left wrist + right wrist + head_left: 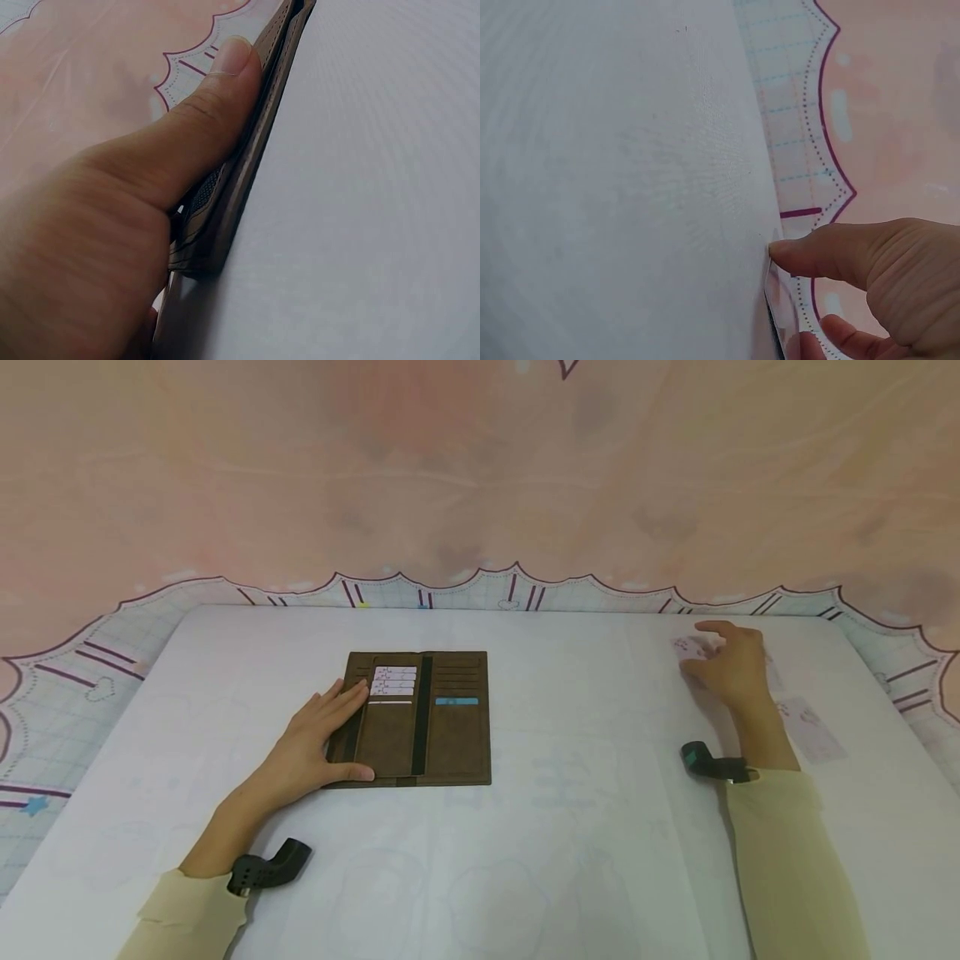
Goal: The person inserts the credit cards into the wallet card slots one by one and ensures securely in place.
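An open brown wallet (pixel 459 743) lies on the white tabletop, with several pale cards (pixel 393 681) in its left slots and a blue card (pixel 456 701) in a right slot. My left hand (pixel 311 747) rests on the wallet's left side, fingers extended and thumb on its front part. In the left wrist view the thumb (pixel 206 105) lies over the wallet's stitched edge (pixel 247 172). At the far right, my right hand (pixel 731 668) holds a pale pink printed card (pixel 690 647) between thumb and fingers. The card (pixel 781 296) shows edge-on below the thumb in the right wrist view.
Another pale pink card (pixel 810 728) lies flat beside the right wrist, and part of one more (pixel 774 672) shows behind the right hand. The white tabletop (pixel 570 827) ends at a patterned cloth border (pixel 480 597) at the back.
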Motion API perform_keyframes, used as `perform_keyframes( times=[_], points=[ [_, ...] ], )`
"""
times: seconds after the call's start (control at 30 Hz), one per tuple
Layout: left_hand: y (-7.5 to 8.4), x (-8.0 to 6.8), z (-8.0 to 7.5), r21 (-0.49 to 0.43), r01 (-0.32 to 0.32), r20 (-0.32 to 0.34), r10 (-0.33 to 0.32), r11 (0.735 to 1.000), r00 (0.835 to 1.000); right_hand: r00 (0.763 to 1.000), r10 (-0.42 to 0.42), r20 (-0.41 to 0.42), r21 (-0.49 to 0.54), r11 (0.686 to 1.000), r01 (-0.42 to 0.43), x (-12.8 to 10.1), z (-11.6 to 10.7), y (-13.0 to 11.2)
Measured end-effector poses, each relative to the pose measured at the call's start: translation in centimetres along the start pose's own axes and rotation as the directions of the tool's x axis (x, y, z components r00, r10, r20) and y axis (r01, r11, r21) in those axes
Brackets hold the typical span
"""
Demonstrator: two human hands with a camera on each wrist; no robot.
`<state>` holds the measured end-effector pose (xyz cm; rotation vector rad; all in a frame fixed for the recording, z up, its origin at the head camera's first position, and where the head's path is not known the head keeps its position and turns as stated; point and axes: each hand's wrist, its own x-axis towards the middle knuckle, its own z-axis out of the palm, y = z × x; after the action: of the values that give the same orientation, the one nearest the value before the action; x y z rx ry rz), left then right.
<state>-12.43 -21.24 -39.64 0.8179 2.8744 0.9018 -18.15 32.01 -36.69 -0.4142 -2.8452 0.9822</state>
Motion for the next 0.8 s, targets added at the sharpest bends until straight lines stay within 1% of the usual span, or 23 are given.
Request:
perform_keyframes(
  times=[0.23,0.5,0.7,0.8],
  points=[
    [-0.1,0.0,0.0,0.0,0.011,0.006,-0.011,1.0,1.0,1.0,-0.003,0.03,-0.006,1.0,0.004,0.2,-0.2,0.0],
    [0.0,0.1,-0.1,-0.002,0.037,0.024,-0.037,0.999,0.999,0.997,0.031,0.068,0.011,0.999,-0.032,0.3,-0.5,-0.1],
    [-0.1,0.1,0.0,-0.006,0.034,0.02,-0.034,0.999,0.999,0.997,-0.003,0.079,0.0,1.0,0.003,0.0,-0.9,0.1],
    [-0.1,0.0,0.0,-0.005,0.035,0.02,-0.035,0.999,0.999,0.998,-0.009,0.069,0.021,1.0,0.008,-0.1,-1.0,0.2]
  ],
)
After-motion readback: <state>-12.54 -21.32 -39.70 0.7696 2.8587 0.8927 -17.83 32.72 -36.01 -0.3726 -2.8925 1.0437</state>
